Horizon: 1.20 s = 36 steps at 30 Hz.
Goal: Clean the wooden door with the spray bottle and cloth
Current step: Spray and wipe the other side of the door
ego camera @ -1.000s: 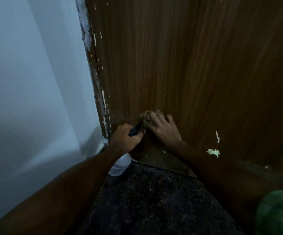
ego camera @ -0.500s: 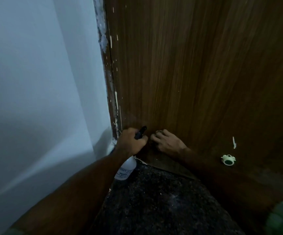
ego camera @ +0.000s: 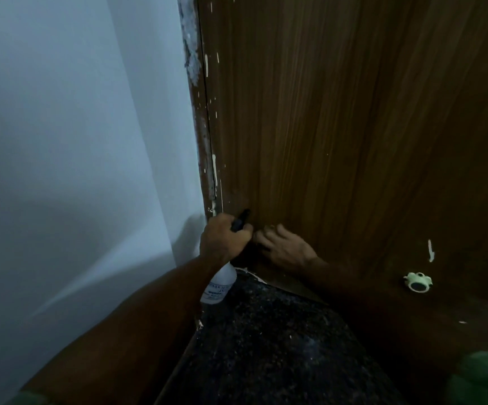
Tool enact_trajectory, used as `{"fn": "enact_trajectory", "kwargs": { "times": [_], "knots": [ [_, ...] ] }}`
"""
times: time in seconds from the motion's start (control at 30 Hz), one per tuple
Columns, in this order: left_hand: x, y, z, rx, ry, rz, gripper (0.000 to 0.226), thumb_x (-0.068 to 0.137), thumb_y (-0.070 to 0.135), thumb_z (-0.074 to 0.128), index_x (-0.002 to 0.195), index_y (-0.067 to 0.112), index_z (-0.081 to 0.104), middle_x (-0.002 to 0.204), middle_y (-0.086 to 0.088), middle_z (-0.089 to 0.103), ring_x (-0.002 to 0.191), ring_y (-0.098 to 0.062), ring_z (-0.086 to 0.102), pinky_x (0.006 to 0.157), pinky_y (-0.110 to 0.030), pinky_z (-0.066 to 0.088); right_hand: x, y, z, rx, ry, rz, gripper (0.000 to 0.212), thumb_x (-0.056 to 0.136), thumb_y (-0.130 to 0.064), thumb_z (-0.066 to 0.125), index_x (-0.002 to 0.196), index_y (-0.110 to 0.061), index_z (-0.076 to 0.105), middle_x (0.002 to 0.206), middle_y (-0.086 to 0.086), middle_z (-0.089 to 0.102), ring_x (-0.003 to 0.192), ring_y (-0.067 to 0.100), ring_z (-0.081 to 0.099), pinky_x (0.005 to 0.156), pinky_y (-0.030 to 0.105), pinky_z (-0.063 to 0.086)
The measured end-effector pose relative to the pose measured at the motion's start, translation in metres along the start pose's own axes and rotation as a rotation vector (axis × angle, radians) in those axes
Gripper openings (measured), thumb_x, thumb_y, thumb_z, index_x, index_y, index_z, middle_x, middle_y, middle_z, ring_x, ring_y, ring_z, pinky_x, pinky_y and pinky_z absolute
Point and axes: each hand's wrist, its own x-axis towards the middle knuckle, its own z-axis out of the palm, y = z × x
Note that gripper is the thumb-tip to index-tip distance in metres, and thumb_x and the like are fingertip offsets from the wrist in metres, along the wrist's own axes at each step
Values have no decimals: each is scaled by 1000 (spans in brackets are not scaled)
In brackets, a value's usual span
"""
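The wooden door (ego camera: 339,127) fills the upper right of the view, its brown grain running top to bottom, with pale paint flecks along its left edge. Low against it, near the bottom left corner, the right hand (ego camera: 286,249) lies flat on the panel, fingers (ego camera: 266,239) fairly straight and close together, pressing a small wad that looks like the cloth (ego camera: 269,228); only a dark scrap of it peeks out past the fingertips. Just to its left, almost touching, the left hand (ego camera: 222,239) grips the neck of the spray bottle (ego camera: 219,283), fingers curled round the black nozzle head, which points up at the door. The bottle's translucent white body hangs below the fist; its label bears dark print, too blurred to read. Further right on the door sits a pale green round fitting (ego camera: 417,282) with a dark centre. A grey-white wall (ego camera: 76,141) stands to the left, and dark speckled floor (ego camera: 266,346) lies below.
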Motion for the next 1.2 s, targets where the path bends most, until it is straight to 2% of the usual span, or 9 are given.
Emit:
{"fn": "enact_trajectory", "kwargs": {
  "times": [0.13, 0.27, 0.4, 0.47, 0.63, 0.77, 0.97, 1.13, 1.2],
  "knots": [
    [4, 4, -9, -31, 11, 27, 41, 78, 51, 64, 67, 12, 69, 61, -7, 69, 61, -29, 70, 66, -47, 63, 19, 13, -11, 21, 108, 174, 48, 101, -28, 44, 147, -22, 53, 159, 13, 37, 139, 34, 44, 104, 46, 43],
    [9, -7, -13, -54, 68, 26, 37, 89, 38, 71, 61, 16, 63, 57, -2, 64, 56, -24, 65, 57, -33, 51, 45, 33, -40, 226, 288, 459, 57, 89, -33, 59, 145, -22, 54, 151, 14, 45, 126, 33, 49, 95, 48, 42],
    [5, -14, -19, -75, 70, 20, 34, 84, 43, 66, 61, 18, 63, 54, 0, 62, 52, -23, 63, 57, -35, 54, 47, 11, -27, 31, 96, 4, 43, 103, -24, 44, 143, -19, 56, 159, 12, 35, 140, 34, 39, 108, 46, 38],
    [3, -17, -21, -72, 58, 19, 37, 78, 50, 62, 62, 16, 64, 54, -1, 63, 51, -24, 64, 58, -40, 58, 51, 11, -31, 67, 31, -41, 39, 105, -25, 46, 141, -20, 58, 159, 11, 31, 143, 34, 33, 112, 46, 32],
    [7, -31, -19, -125, 45, -35, 39, 82, 48, 64, 66, 14, 68, 55, -4, 66, 53, -31, 68, 58, -49, 60, 68, 48, -51, 357, 359, 486, 71, 82, -40, 77, 148, -26, 52, 156, 12, 35, 133, 35, 35, 97, 51, 43],
    [11, -34, -15, -80, 60, -93, 33, 90, 45, 70, 76, 15, 70, 63, 0, 69, 58, -21, 68, 57, -32, 53, 86, 55, -56, 362, 491, 593, 72, 80, -49, 77, 145, -27, 55, 153, 12, 43, 124, 33, 39, 93, 46, 33],
    [10, -39, -8, -148, 135, -43, 36, 89, 39, 71, 61, 17, 63, 54, 0, 62, 50, -21, 62, 55, -35, 50, 82, 43, -42, 287, 448, 526, 66, 89, -36, 65, 151, -25, 45, 157, 11, 32, 124, 35, 39, 93, 49, 37],
    [12, -39, -12, -205, 166, 53, 39, 90, 43, 63, 61, 17, 63, 53, -4, 62, 50, -30, 61, 54, -47, 55, 88, -9, -22, 167, 46, 33, 41, 103, -31, 50, 141, -20, 60, 162, 10, 29, 144, 35, 26, 112, 51, 30],
    [11, -39, -13, -217, 177, 60, 39, 89, 42, 62, 62, 14, 63, 54, -7, 62, 51, -32, 61, 53, -50, 55, 91, -8, -23, 160, 44, 19, 38, 102, -33, 53, 136, -22, 64, 158, 6, 35, 141, 31, 30, 111, 48, 31]
  ]
}}
